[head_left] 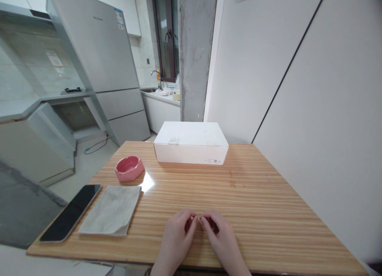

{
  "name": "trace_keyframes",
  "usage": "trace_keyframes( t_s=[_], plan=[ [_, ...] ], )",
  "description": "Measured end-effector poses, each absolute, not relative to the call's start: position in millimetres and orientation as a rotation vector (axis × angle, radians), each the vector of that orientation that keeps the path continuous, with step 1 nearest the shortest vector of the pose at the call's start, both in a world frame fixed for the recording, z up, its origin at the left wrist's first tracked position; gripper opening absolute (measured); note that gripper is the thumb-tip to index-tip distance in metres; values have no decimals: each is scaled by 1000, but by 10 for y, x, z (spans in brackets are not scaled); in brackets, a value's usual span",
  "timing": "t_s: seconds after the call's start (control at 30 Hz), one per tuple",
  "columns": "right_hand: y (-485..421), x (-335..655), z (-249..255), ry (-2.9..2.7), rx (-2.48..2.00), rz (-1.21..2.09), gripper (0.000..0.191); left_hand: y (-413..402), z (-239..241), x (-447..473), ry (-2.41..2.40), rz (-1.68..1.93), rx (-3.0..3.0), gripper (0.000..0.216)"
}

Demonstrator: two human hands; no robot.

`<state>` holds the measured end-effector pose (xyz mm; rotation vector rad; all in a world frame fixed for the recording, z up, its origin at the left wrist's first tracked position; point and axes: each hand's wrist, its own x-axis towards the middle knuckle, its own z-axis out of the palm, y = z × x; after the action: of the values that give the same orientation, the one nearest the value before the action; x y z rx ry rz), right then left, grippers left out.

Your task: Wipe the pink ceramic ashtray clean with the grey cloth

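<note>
Close together over the near middle of the wooden table [253, 212] are my left hand [179, 230] and my right hand [219, 232]. Each has its thumb and fingers pinched, and the fingertips of the two hands almost meet. Something very small may sit between the tips, but it is too tiny to make out. To the left lies a folded grey cloth [112, 210], nearest to my left hand and apart from it. A black flat device with a dark screen [71, 213], like a phone or tablet, rests beside the cloth.
A pink ashtray [129, 169] stands behind the cloth. At the table's far edge is a closed white box [191, 144]. A white wall [313, 108] runs along the right side. Beyond the table at left stand a grey fridge [107, 49] and a kitchen counter.
</note>
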<state>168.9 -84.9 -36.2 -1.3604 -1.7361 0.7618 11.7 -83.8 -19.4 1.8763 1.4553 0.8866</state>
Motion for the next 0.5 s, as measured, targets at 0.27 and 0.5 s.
trace_keyframes(
  t_s=[0.27,0.5],
  plan=[
    [-855,1694,-354,-1744,-1370,748,22,-845,-205,111,1468,880,1898,24],
    [-853,1687,-328,-1742,-1354,740,23,-849,-190,115,1462,906,1908,24]
  ],
)
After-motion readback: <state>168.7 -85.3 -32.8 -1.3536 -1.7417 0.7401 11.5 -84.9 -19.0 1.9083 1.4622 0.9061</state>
